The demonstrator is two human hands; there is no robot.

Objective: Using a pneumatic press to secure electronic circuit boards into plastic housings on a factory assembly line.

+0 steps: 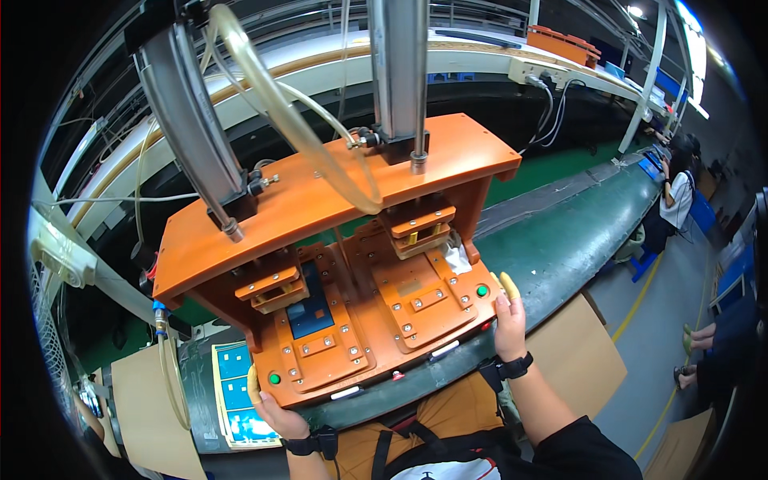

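Observation:
An orange twin-cylinder press (360, 352) stands in front of me on a green belt. My left hand (280, 414), with yellow finger covers, grips its left front corner, near a green button (274, 378). At the right front corner my right hand (510, 324) holds the edge, with yellow-covered fingers beside another green button (482, 291). Neither hand's fingertips are fully seen. A flat dark-blue panel (313, 312) lies in the left fixture, partly under the left press head (272, 290). The right press head (420, 228) hangs above the right fixture, where I see no blue panel.
Left of the press lies a pale-edged stack with blue rectangles (236, 392). Cardboard sheets (580, 352) flank the belt (560, 240). A crumpled white piece (457, 258) sits by the right upright. Air hoses (280, 120) arch overhead. Another person (680, 188) works farther along the belt.

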